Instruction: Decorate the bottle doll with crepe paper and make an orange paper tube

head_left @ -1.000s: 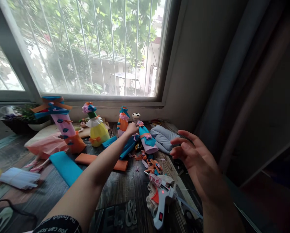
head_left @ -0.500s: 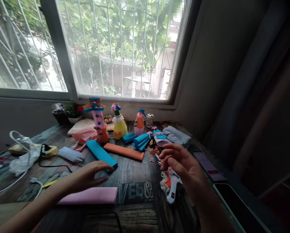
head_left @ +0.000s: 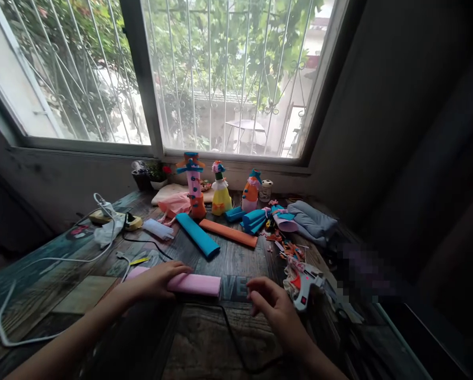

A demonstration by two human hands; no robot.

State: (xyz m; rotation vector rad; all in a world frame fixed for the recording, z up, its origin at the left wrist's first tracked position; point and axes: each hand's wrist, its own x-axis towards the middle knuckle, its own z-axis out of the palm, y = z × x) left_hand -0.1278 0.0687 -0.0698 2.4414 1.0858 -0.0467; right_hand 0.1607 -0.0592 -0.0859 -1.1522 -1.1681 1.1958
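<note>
One pink paper roll (head_left: 199,285) on the dark wooden table (head_left: 205,338), under the left hand (head_left: 167,278).
That hand rests across it, though whether the fingers clamp is hard to tell; the right hand (head_left: 271,306), thumb and fingers apart, hovers near the glue gun (head_left: 308,286).

The letters "VE" (head_left: 234,287) stand on the table (head_left: 207,330).

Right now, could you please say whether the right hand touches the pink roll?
Apart; the head view shows lettered table between the right hand and the pink roll.
</note>
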